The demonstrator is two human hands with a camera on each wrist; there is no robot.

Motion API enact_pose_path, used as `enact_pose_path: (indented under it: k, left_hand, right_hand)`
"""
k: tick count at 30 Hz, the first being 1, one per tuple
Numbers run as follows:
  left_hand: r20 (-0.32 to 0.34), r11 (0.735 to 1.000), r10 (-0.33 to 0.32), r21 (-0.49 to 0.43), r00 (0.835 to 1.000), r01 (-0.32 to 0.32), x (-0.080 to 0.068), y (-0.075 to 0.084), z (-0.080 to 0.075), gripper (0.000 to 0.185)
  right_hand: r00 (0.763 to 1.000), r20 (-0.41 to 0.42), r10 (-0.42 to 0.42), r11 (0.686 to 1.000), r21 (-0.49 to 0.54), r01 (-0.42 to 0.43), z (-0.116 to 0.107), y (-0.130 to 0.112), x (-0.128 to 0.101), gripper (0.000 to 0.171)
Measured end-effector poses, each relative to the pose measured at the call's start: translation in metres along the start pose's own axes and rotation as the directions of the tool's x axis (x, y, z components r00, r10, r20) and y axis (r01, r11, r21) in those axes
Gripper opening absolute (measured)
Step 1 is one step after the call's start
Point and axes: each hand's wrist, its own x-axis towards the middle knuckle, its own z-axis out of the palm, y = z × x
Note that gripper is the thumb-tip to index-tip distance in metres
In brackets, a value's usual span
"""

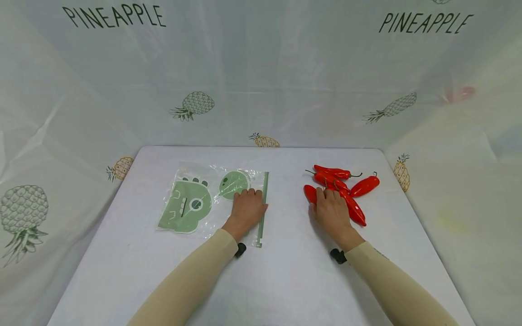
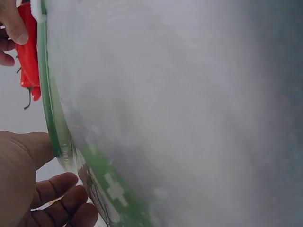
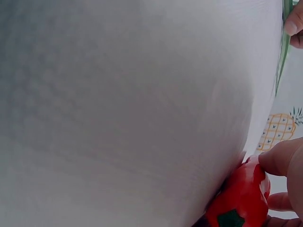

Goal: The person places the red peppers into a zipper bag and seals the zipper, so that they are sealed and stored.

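A clear zip bag [image 1: 216,217] with green dinosaur prints and a green zip strip [image 1: 266,185] lies flat on the table's left half. My left hand [image 1: 246,208] rests on its zip end. The thumb touches the strip, while loosely bent fingers lie on the plastic, apart from the thumb in the left wrist view. On the right, several red chili peppers [image 1: 364,185] lie in a loose pile. My right hand [image 1: 333,215] holds the nearest chili pepper [image 3: 244,194] between thumb and fingers. Part of that pepper is hidden under the hand.
The white table [image 1: 285,280] has rounded far corners. A pale curtain [image 1: 261,68] printed with pineapples hangs behind it and along both sides. Dark wrist cameras [image 1: 337,256] sit under both wrists, near the tabletop.
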Motion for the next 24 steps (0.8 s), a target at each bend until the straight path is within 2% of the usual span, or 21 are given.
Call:
enact_pose_path:
  k: [6, 12, 16, 18, 20, 24]
  left_hand:
    - [0.009, 1.0, -0.006, -0.015, 1.0, 0.006, -0.001, -0.001, -0.001, 0.044]
    - [-0.005, 1.0, 0.011, -0.009, 1.0, -0.011, -0.002, 0.0, -0.002, 0.022]
    - [-0.014, 1.0, 0.01, -0.014, 1.0, -0.01, -0.003, 0.0, -0.005, 0.021]
    - [-0.046, 1.0, 0.003, -0.03, 0.999, -0.004, -0.002, -0.001, -0.007, 0.02]
    - [-0.107, 0.999, -0.001, -0.052, 0.994, -0.005, -0.002, -0.002, -0.01, 0.018]
    - [-0.262, 0.993, 0.005, -0.114, 0.965, -0.036, 0.0, -0.007, -0.02, 0.017]
  right_hand:
    - [1.0, -0.007, -0.01, 1.0, -0.01, 0.01, 0.0, 0.0, -0.001, 0.068]
    - [1.0, -0.006, -0.009, 1.0, -0.011, 0.008, 0.0, 0.0, -0.001, 0.068]
    - [1.0, -0.006, -0.009, 1.0, -0.012, 0.009, -0.001, 0.0, -0.001, 0.068]
    - [1.0, -0.006, -0.007, 1.0, -0.008, 0.007, -0.001, 0.0, -0.001, 0.068]
    - [1.0, -0.006, -0.007, 1.0, -0.004, 0.007, -0.001, 0.0, -0.001, 0.068]
    - [1.0, -0.005, -0.01, 1.0, -0.009, 0.01, -0.003, 0.0, -0.001, 0.067]
